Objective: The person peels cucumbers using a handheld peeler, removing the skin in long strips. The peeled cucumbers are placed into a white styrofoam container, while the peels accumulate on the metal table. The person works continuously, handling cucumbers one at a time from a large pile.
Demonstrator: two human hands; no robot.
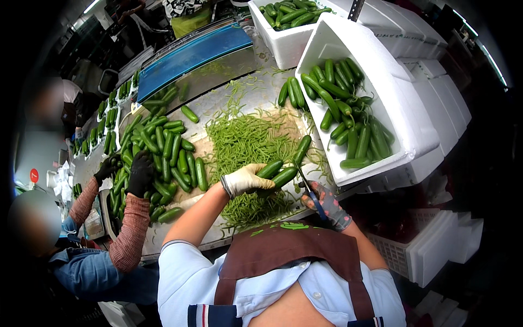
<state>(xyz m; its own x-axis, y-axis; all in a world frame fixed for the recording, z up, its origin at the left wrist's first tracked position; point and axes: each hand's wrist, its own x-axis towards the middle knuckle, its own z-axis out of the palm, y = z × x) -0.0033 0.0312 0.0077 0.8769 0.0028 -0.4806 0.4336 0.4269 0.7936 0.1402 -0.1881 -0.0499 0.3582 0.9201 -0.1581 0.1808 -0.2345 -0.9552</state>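
Note:
My left hand (241, 181), in a pale glove, is closed around two green cucumbers (284, 178) above the metal table. In my right hand (333, 208), gloved in grey with a red pattern, are scissors (316, 203) with blue handles. Their narrow blades point up between the held cucumbers and another cucumber (302, 149), whose lower end is close to the tips. Whether the blades touch a stem is too small to tell. Beneath and beyond my hands spreads a heap of thin green cut stems (248, 139).
A white foam box (412, 128) of cucumbers leans at the right, with another foam box (291, 48) behind it. Left lies a cucumber pile (163, 144), where a co-worker's dark-gloved hands (140, 171) reach in. A blue-topped panel (190, 57) borders the far side. Packed trays stand far left.

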